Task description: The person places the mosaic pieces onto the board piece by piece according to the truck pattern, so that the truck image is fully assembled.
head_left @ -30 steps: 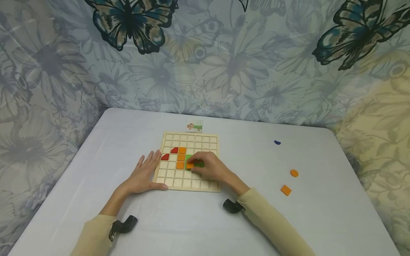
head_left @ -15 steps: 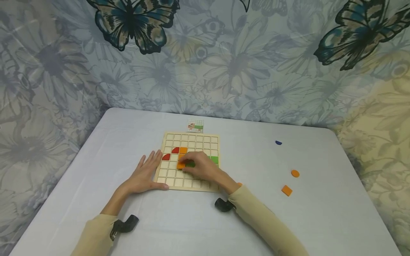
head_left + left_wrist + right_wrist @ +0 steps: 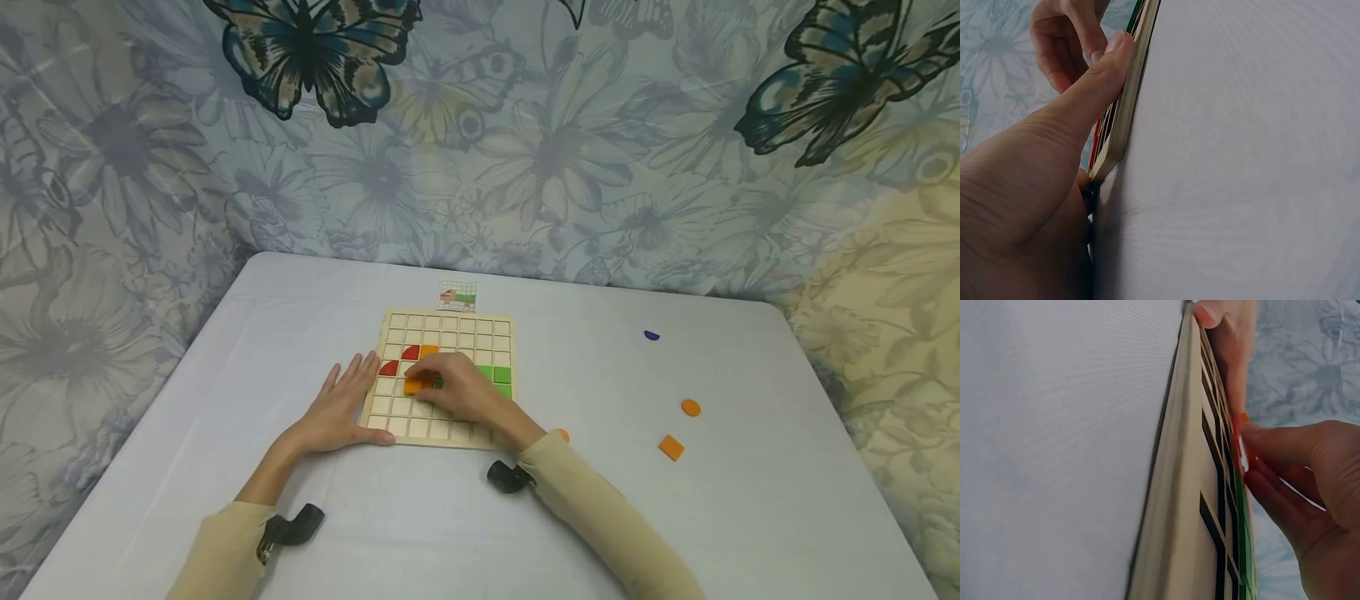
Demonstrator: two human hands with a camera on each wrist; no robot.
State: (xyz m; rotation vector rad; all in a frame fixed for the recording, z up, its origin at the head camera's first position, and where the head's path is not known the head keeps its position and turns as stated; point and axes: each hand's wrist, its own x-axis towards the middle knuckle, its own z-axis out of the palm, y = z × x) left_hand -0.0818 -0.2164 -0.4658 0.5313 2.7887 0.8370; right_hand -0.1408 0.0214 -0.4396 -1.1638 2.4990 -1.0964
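Observation:
A wooden grid board (image 3: 450, 429) lies on the table. My left hand (image 3: 333, 419) rests at its left edge, fingers straight and spread, the thumb on the near corner. My right hand (image 3: 465, 387) is over the board and pinches an orange square tile (image 3: 412, 387) between thumb and fingers. In the right wrist view the orange tile (image 3: 1249, 447) shows between the fingertips, close to the grid. Two red quarter-circle tiles (image 3: 388, 368) sit in cells at the left. Another orange square (image 3: 429, 352) and several green squares (image 3: 502, 375) fill cells; my right hand hides some.
A small picture card (image 3: 457, 296) with a grid pattern lies behind the board. To the right are a blue half-round piece (image 3: 652, 336), an orange disc (image 3: 691, 407) and a loose orange square (image 3: 671, 447). Another orange piece (image 3: 563, 435) peeks out by the right sleeve.
My right hand has moved left across the board with the orange tile, from the green cells past the orange column. The left hand has stayed in place.

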